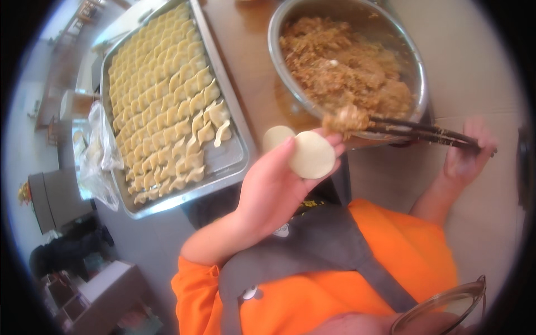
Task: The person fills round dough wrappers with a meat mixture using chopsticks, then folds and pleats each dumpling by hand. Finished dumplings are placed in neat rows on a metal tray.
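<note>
On the fingers of my left hand (274, 190) lies a round dumpling wrapper (313, 155), its edge under my thumb. Another pale wrapper (276, 136) shows just behind that hand, partly covered by it. My right hand (471, 153) grips a pair of dark chopsticks (423, 132) near their far ends. At their tips a lump of minced filling (345, 119) hangs beside the wrapper, close to my left fingertips. Behind it stands a large steel bowl (422, 79) holding a mass of the same filling (343, 63).
A metal tray (228, 161) at the left carries rows of folded dumplings (159, 92); bare metal shows at its near right corner. A clear plastic bag (98, 155) lies against its left side. The bowl and tray rest on a wooden table (238, 50).
</note>
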`<state>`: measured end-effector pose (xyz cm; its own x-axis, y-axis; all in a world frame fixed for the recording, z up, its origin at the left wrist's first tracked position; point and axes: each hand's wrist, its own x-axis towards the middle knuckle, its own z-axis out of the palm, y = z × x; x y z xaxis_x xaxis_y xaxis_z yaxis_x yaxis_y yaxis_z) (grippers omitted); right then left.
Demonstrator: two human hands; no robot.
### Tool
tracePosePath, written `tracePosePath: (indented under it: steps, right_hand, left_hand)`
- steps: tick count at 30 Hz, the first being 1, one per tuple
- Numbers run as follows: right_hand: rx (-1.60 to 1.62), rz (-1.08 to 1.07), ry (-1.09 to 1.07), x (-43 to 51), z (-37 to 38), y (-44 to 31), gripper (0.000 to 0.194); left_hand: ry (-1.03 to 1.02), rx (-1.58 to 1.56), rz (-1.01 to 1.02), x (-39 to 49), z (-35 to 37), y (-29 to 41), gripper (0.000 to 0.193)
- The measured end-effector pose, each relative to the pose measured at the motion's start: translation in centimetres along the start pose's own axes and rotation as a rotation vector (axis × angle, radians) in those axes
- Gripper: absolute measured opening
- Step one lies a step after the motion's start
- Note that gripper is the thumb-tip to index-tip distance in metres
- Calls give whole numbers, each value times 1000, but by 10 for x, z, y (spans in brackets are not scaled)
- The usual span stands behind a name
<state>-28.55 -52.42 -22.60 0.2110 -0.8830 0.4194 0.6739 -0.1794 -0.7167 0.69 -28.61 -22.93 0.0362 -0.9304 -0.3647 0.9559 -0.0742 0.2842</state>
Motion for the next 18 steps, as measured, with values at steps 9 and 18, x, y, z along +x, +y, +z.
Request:
tracePosePath:
  steps: [9,18]
  right_hand:
    - [-133,122,-310,-11,14,13,38]
    - [27,150,-349,-6,15,-5,36]
  left_hand:
    - [-29,-60,-47,-12,-5,0,54]
    - [-55,-66,-29,-19,-14,1,53]
